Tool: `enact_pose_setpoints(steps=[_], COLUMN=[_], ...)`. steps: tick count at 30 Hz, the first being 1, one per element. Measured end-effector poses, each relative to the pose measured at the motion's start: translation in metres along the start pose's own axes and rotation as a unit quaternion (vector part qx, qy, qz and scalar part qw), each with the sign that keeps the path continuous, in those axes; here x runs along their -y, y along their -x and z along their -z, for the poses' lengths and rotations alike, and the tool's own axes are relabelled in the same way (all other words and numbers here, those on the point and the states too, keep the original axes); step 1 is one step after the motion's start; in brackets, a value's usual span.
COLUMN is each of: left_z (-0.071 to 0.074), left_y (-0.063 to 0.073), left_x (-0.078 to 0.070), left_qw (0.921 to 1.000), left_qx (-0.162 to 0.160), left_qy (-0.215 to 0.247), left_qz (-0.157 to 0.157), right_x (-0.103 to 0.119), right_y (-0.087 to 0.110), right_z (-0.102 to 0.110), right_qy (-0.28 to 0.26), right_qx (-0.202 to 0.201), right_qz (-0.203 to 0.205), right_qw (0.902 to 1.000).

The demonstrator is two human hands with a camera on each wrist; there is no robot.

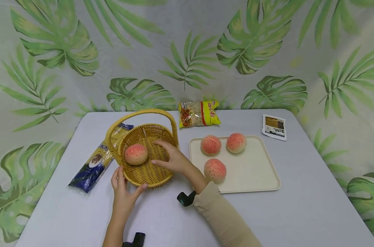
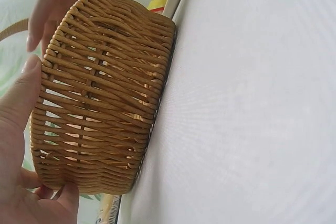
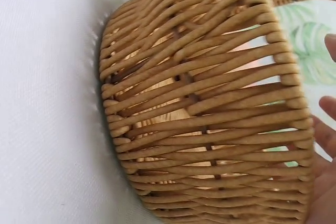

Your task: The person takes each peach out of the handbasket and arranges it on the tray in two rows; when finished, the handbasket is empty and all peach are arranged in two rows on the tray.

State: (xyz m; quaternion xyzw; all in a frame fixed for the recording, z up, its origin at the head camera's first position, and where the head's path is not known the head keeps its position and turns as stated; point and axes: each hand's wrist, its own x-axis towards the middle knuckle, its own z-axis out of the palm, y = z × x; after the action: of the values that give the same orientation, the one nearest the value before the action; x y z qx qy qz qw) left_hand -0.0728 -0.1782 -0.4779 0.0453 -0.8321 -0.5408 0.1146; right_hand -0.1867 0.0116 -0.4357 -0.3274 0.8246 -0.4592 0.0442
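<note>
A wicker basket (image 1: 148, 173) with a tall arched handle stands on the table at centre-left. One pink, speckled peach (image 1: 136, 154) lies inside it against the left wall. My left hand (image 1: 123, 195) holds the basket's near left side, thumb at the rim and fingers round the wall. Over the basket's right part reaches my right hand (image 1: 174, 160), its thumb and fingers spread apart with nothing between them. In the right wrist view, the woven wall hides part of that hand. Three more peaches, one at the front (image 1: 215, 170) and two behind (image 1: 210, 144) (image 1: 236, 142), sit on a cream tray (image 1: 252, 171).
A blue and yellow packet (image 1: 95, 166) lies left of the basket, partly behind it. At the table's back is a yellow and clear food bag (image 1: 199, 114). A small white and brown pouch (image 1: 274, 127) lies at the back right. A leaf-patterned cloth (image 1: 187, 61) hangs behind.
</note>
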Motion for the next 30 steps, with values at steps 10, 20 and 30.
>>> enact_pose_setpoints(steps=[10, 20, 30], left_z=[-0.001, 0.0, 0.0], left_y=[0.001, 0.002, 0.001], left_x=[0.0, -0.003, -0.002], left_qw=[1.0, 1.0, 0.9999], left_qx=[-0.002, 0.002, 0.004], left_qy=[-0.003, 0.002, -0.001], left_qz=[0.0, 0.0, 0.012], right_x=[0.002, -0.002, 0.0], right_y=[-0.013, -0.027, -0.039], right_z=[-0.005, -0.012, -0.018], right_qy=[-0.007, -0.008, -0.024], right_qx=[0.037, 0.068, 0.093], right_qz=[-0.045, -0.051, -0.065], right_qw=[0.9983, 0.9963, 0.9932])
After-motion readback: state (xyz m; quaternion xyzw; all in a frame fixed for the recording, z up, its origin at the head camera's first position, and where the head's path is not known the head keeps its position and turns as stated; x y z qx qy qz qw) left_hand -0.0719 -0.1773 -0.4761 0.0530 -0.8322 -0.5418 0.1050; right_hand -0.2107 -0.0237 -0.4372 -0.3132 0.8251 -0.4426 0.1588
